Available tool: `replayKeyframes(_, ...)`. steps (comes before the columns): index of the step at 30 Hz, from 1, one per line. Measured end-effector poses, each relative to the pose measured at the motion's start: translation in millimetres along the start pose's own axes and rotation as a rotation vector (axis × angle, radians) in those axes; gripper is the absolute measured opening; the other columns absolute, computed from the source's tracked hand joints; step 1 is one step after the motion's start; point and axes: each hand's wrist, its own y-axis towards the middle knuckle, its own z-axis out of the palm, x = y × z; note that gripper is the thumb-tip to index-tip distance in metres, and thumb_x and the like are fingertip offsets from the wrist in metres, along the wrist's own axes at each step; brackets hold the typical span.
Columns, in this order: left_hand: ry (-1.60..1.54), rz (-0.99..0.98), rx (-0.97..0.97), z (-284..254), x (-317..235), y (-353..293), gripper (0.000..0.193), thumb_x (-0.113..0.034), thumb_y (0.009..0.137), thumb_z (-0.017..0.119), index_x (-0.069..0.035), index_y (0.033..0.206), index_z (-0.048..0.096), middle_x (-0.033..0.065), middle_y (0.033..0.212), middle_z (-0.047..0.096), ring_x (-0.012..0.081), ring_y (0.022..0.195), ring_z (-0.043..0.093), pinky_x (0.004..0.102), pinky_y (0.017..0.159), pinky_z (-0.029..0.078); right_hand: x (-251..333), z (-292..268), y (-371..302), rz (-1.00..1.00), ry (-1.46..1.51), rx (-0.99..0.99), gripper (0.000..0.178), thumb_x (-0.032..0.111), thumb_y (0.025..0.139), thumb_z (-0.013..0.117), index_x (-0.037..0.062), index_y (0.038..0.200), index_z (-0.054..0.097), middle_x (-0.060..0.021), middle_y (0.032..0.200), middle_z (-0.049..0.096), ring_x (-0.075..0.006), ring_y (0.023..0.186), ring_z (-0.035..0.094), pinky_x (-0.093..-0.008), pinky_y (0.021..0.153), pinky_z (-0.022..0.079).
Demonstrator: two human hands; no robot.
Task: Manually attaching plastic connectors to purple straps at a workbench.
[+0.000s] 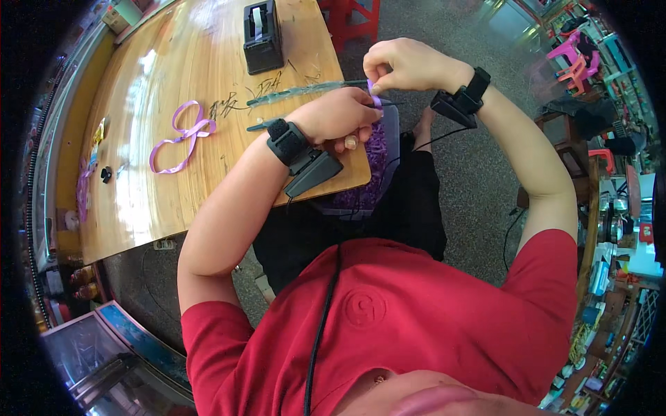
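Over the table's right edge, a short strip of purple ribbon (375, 95) is stretched between my hands. My right hand (413, 64) pinches its upper end between thumb and finger. At its lower end my left hand (340, 116) is closed, its fingers partly curled under. Thin dark green rods (295, 93) with clear wrapping at one end lie beside and beneath my left hand, and their tips reach the ribbon. Below my hands stands a translucent bin (392, 128) with many small purple pieces (375, 156) in it.
The wooden table (229, 149) carries a loose purple ribbon (186, 137) and a black tape dispenser (262, 36). A small black item (106, 175) lies at its left side. A red stool (350, 21) stands beyond the table. Cluttered shelves (610, 277) line the right.
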Motion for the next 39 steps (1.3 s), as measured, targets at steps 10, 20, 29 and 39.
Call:
replayKeyframes(10, 0.049, 0.023, -0.001, -0.7, 1.0, 1.8, 0.023, -0.021, 0.096, 0.054, -0.006, 0.113, 0.056, -0.0009, 0.065, 0.053, 0.0071, 0.042, 0.048, 0.0231, 0.035, 0.036, 3.4, 2.7, 2.8, -0.219, -0.112, 0.126, 0.011, 0.016, 0.085, 0.063, 0.0139, 0.092, 0.071, -0.0048, 0.098, 0.059, -0.0243, 0.098, 0.06, -0.0367, 0.083, 0.049)
replayKeyframes(20, 0.002, -0.024, 0.003, -0.1, -2.5, -3.7, 0.02, -0.022, 0.096, 0.056, -0.005, 0.107, 0.056, -0.0008, 0.066, 0.054, 0.0065, 0.042, 0.048, 0.0229, 0.035, 0.036, -20.4, 24.6, -25.2, 0.071, 0.637, -0.118, 0.021, 0.027, 0.098, 0.053, 0.0125, 0.103, 0.068, -0.0018, 0.124, 0.062, -0.0144, 0.107, 0.058, -0.0286, 0.083, 0.047)
replayKeyframes(29, -0.028, -0.021, -0.008, 2.3, -2.3, -3.4, 0.021, -0.022, 0.098, 0.055, -0.004, 0.107, 0.055, -0.001, 0.064, 0.054, 0.0059, 0.042, 0.047, 0.0221, 0.035, 0.034, -8.8, 110.2, -53.5, 0.324, 1.744, -0.149, 0.051, 0.05, 0.1, 0.046, 0.0067, 0.125, 0.058, -0.0071, 0.125, 0.059, -0.0167, 0.108, 0.057, -0.0332, 0.091, 0.044)
replayKeyframes(39, -0.016, -0.032, 0.001, 3.0, -7.3, -2.1, 0.022, -0.022, 0.099, 0.054, -0.004, 0.111, 0.055, -0.0008, 0.064, 0.054, 0.0058, 0.042, 0.047, 0.021, 0.036, 0.035, -31.5, 137.0, -39.0, 0.237, 1.996, -0.066, 0.023, 0.026, 0.099, 0.051, 0.0103, 0.11, 0.064, -0.001, 0.097, 0.062, -0.0139, 0.088, 0.056, -0.0316, 0.08, 0.046)
